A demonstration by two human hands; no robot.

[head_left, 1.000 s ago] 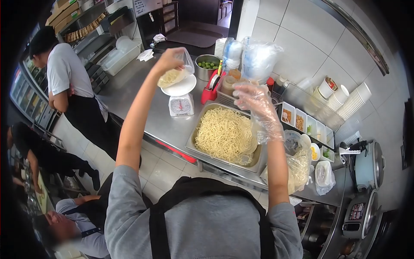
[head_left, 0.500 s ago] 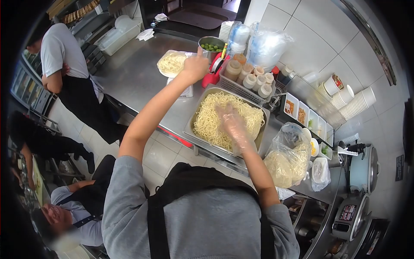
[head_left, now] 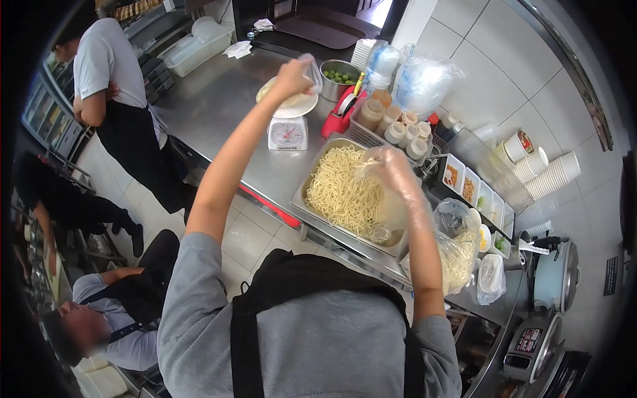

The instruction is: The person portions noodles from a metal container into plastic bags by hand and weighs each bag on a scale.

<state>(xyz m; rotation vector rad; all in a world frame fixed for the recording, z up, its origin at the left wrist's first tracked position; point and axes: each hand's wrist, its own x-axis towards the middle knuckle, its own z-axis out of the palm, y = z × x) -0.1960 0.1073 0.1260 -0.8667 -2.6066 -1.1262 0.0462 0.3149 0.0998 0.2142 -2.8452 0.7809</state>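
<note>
Plastic bag (head_left: 312, 69) pinched by fingers of left hand (head_left: 292, 78) above scale (head_left: 288, 134); noodles (head_left: 345, 189) in tray (head_left: 397, 240) beside scale. Right hand (head_left: 391, 170) curled over noodles, grasp can't be told. Contents could be spilled beside scale if bag is let slip.

A metal pot (head_left: 334, 91) holds green fruit (head_left: 338, 77); bottles (head_left: 396, 134) stand in a grey basket (head_left: 366, 137).

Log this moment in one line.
left hand: holding plastic bag at scale | right hand: gloved, over noodles in metal tray
</note>
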